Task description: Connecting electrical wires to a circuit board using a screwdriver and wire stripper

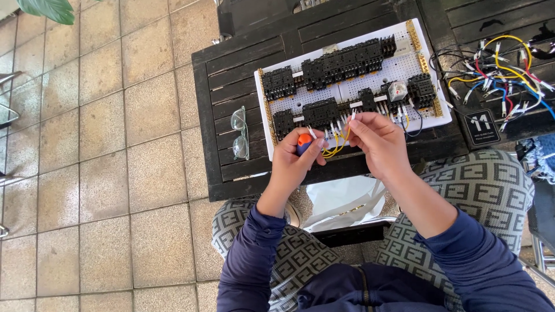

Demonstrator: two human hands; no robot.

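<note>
The yellow wires [334, 144] hang in a small bundle at the near edge of the white perforated board [399, 68], between the two hands. The right hand [378, 141] pinches the white-tipped ends of these wires between thumb and fingers, just in front of the lower row of black relay blocks [319, 112]. The grip is narrow and closed on the wires. The left hand [295, 159] is closed around a screwdriver with an orange and blue handle [303, 142]; the orange end shows above the fingers, and the blade is hidden, so I cannot tell where it points.

The board lies on a dark wooden slatted table [231, 69]. It carries a second, upper row of black blocks [341, 63], one clear relay [398, 91] on the right side, and brass terminal strips [413, 34] along its short edges. A pair of glasses [239, 133] lies on the table left of the board, apart from it. To the right of the board, on the neighbouring table surface, there is a loose heap of coloured wires [503, 69], yellow, blue, red and black, and a small black sign [481, 127] near it. The person sits with patterned grey trousers [485, 185] and wears dark blue sleeves [254, 260]. The floor [104, 162] is of beige tiles.
</note>
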